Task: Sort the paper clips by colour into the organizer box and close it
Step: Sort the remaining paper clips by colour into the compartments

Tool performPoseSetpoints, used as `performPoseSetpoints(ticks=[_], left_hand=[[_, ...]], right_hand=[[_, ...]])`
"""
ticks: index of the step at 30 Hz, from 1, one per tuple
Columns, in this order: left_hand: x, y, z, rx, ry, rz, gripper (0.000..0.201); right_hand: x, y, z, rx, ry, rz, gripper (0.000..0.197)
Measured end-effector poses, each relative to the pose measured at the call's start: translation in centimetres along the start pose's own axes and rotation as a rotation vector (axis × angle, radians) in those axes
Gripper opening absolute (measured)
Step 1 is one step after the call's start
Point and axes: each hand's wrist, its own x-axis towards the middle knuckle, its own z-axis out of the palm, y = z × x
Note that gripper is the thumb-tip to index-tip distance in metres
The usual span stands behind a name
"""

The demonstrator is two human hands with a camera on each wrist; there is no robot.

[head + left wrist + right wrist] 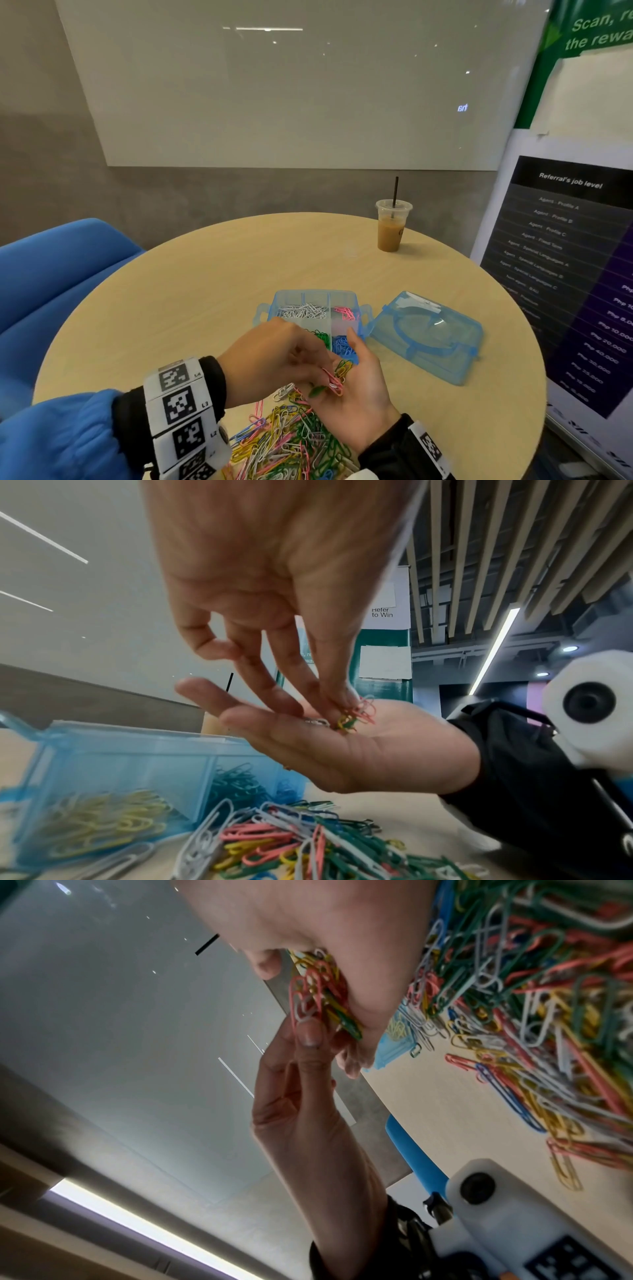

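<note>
Head view shows the right hand [356,394] held flat, palm up, just in front of the organizer box [313,318], with a small bunch of clips [337,377] lying on it. The left hand [274,356] reaches over from the left and pinches some of that bunch with its fingertips [342,696]. White, pink, green and blue clips sit in their own parts of the box. A big mixed pile [287,442] lies nearer than the box, and the lid [428,335] lies just right of it.

Translucent blue organizer box [284,301]; pink, yellow, green, white, blue paper clips [287,442]; beige table [205,274].
</note>
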Motion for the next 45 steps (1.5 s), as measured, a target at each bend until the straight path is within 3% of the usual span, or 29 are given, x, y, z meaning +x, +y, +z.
performPoseSetpoints(ticks=[5, 14, 25, 45], left_hand=[[0.1, -0.2, 0.1, -0.1, 0.076, -0.038, 0.011], [-0.1, -0.7, -0.4, -0.081, 0.119, -0.066, 0.014], [-0.6, -1.7, -1.8, -0.072, 0.22, -0.072, 0.008], [-2.1, -1.7, -1.7, -0.381, 0.222, 0.001, 0.007]], right_hand=[[0.2, 0.0, -0.2, 0.053, 0.012, 0.06, 0.074], [0.5, -0.2, -0.4, 0.079, -0.003, 0.084, 0.072], [0.7, 0.2, -0.4, -0.067, -0.008, 0.065, 0.029], [1.0, 0.9, 0.0, -0.081, 0.006, 0.124, 0.018]])
